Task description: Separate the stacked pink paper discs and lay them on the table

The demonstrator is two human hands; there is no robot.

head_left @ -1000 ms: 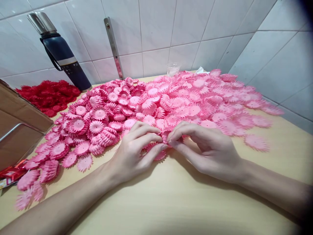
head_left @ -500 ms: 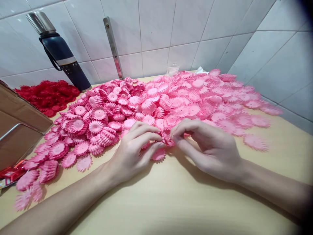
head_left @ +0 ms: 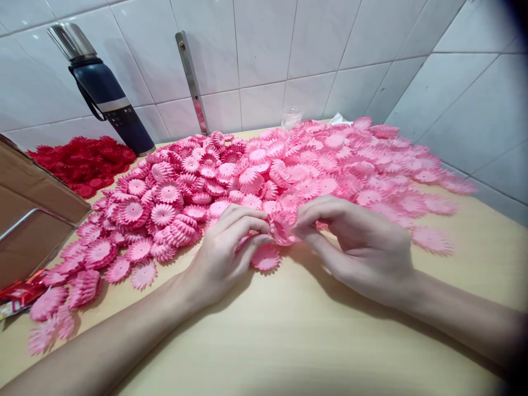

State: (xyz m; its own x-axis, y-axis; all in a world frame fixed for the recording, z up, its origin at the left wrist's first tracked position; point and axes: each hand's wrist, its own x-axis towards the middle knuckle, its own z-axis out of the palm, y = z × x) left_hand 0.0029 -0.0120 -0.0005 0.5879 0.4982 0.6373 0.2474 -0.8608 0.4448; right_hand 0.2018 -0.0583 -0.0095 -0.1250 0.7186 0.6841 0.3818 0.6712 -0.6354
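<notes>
Between my two hands is a pink scalloped petal disc (head_left: 283, 228), soft and bent. My left hand (head_left: 231, 250) pinches its left edge, thumb against the fingers. The fingertips of my right hand (head_left: 350, 239) are closed together at the disc's right edge. Just under my left fingertips another pink disc (head_left: 266, 258) lies flat on the table. Behind both hands spreads a big heap of pink petal discs (head_left: 305, 170), some stacked, each with a small centre hole where it can be seen.
A dark blue thermos (head_left: 111, 104) stands at the back left beside a pile of red discs (head_left: 84, 162). Cardboard (head_left: 35, 214) and a red wrapper (head_left: 22, 291) are at the left edge. A clear cup (head_left: 291, 116) stands behind the heap, near the tiled wall (head_left: 264, 44).
My right hand has moved slightly right, away from my left hand, and more of the pink disc shows between them. My left hand has barely moved.
</notes>
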